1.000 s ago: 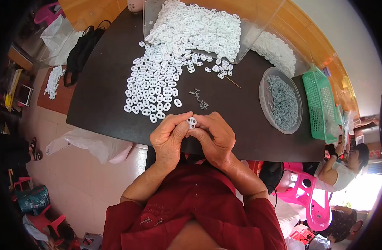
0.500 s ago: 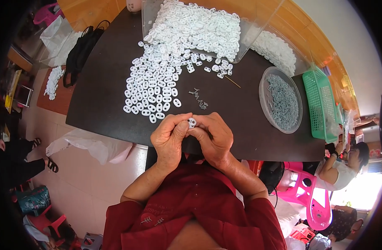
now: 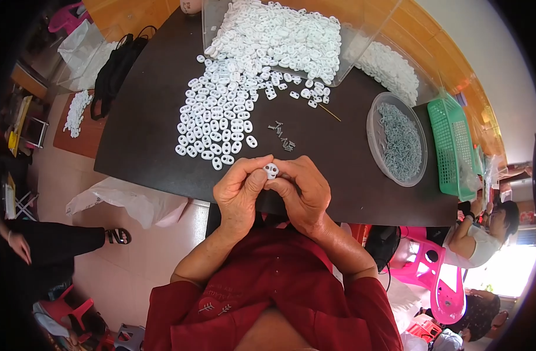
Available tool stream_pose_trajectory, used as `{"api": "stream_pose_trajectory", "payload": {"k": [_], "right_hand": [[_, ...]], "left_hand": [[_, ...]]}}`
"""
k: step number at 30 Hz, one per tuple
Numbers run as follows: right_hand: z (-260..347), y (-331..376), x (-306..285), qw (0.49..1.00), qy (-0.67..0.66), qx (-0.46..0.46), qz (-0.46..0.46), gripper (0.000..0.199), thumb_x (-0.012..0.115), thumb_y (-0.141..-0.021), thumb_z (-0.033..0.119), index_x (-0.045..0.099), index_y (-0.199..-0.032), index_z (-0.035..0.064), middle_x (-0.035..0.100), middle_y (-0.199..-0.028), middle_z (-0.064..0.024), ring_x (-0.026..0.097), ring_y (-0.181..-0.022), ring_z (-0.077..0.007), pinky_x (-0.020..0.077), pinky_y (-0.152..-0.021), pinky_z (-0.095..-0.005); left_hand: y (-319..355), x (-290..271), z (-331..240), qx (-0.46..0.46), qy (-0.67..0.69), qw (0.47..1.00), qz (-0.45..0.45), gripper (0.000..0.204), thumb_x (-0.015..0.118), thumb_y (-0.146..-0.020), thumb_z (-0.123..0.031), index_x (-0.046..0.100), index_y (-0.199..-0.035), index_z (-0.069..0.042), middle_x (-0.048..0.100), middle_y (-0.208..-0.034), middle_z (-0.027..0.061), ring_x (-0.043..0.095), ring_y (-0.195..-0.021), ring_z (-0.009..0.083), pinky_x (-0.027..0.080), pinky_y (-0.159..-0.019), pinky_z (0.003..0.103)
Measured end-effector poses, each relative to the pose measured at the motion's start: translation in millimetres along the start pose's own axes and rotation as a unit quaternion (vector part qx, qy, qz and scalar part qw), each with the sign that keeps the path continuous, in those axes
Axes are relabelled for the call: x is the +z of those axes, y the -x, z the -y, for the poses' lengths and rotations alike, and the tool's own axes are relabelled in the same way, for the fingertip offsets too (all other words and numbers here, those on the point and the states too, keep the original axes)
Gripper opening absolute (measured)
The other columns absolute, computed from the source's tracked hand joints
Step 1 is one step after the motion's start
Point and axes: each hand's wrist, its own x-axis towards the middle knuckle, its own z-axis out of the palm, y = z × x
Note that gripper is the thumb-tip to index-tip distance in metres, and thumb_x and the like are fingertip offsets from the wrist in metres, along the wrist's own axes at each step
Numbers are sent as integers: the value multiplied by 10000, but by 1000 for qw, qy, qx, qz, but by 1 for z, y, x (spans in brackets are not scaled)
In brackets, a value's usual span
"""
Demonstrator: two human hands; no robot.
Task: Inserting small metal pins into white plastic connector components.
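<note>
We pinch 1 small white plastic piece (image 3: 271,170) between our left hand (image 3: 240,195) and right hand (image 3: 302,190), above the near edge of the dark table (image 3: 139,134), near small metal springs (image 3: 282,136).

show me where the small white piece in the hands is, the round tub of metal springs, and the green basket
small white piece (image 3: 271,171), head view, on its face between the fingers.
round tub (image 3: 374,139), head view, on its left rim.
green basket (image 3: 453,136), head view, on its mesh floor.
</note>
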Motion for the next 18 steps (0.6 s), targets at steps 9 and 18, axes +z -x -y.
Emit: {"api": "stream_pose_trajectory", "payload": {"k": [9, 18], "right_hand": [[-8, 4, 4, 997, 25, -71, -20, 223, 707, -714, 30, 625, -917, -15, 602, -734, -66, 527, -610, -177, 416, -532, -273], [-15, 7, 4, 988, 50, -136, -46, 256, 707, -711, 23, 587, -930, -38, 573, -716, -90, 498, -552, -200, 391, -475, -292]], "left_hand": [[6, 5, 1, 35, -15, 999, -20, 192, 566, -907, -103, 624, -1036, 26, 568, -832, 0, 490, -718, 47, 411, -635, 171], [7, 19, 3, 109, -63, 991, -52, 163, 546, -920, -115, 618, -970, 22, 513, -756, -4, 445, -647, 47, 368, -560, 181]]}}
